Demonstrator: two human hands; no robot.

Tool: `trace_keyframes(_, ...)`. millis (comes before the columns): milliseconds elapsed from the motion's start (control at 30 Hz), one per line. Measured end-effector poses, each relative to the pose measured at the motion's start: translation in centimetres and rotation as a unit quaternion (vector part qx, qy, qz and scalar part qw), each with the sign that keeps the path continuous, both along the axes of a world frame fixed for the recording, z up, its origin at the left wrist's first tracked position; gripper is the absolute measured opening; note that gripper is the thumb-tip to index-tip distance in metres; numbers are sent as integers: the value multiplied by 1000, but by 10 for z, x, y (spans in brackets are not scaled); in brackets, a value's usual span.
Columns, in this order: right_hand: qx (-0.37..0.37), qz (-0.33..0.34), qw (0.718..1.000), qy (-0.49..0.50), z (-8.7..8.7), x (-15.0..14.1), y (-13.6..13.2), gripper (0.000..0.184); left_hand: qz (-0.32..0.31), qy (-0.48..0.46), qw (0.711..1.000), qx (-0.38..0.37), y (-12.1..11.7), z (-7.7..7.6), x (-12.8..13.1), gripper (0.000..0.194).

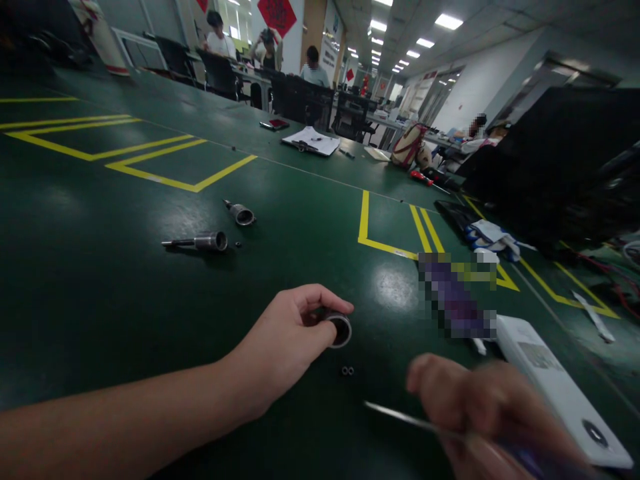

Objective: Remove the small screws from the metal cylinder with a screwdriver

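Fingers (pixel 330 299) are gripping nearly closed over green worktop (pixel 150 320): R hand (pixel 487 400), lower right, blurred, is holding thin-shafted tool (pixel 400 415); L hand (pixel 280 350), frame ctr, is pinching hollow metal cyl. (pixel 344 332); 2 tiny metal rings (pixel 347 371) are lying on worktop just below cyl. in frame.

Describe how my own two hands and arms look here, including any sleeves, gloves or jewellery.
Your slim left forearm is bare to the picture's edge: no sleeve, watch or bracelet shows. The ungloved left hand has no ring on its visible fingers. The right hand is ungloved too, but too blurred to rule out rings; a right sleeve can't be made out.
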State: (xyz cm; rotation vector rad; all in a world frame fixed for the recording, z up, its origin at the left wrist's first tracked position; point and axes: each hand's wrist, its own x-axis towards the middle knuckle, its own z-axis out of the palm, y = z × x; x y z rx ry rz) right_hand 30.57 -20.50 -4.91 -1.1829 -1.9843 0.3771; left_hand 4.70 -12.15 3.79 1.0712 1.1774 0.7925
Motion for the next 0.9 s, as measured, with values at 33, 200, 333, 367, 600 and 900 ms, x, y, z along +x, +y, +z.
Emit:
trace_keyframes(33,-30,6,999,24,17,-20,16,10,2,5,1000,3,0,1,0,18)
trace_keyframes(200,-309,20,853,420,58,-86,62,12,10,19,1000,-11,1,7,0,19)
trace_keyframes(333,-317,25,831,456,52,-84,63,10,18,25,999,-20,2,9,1,18)
trace_keyframes(367,-317,24,829,461,50,-82,62,10,18,25,999,-21,3,9,1,18)
trace_keyframes(600,-280,30,869,407,46,-77,60,8,22,23,999,-18,3,8,3,20)
trace_keyframes(900,-97,28,978,180,57,-77,36,9,17,15,1000,-19,0,11,3,25)
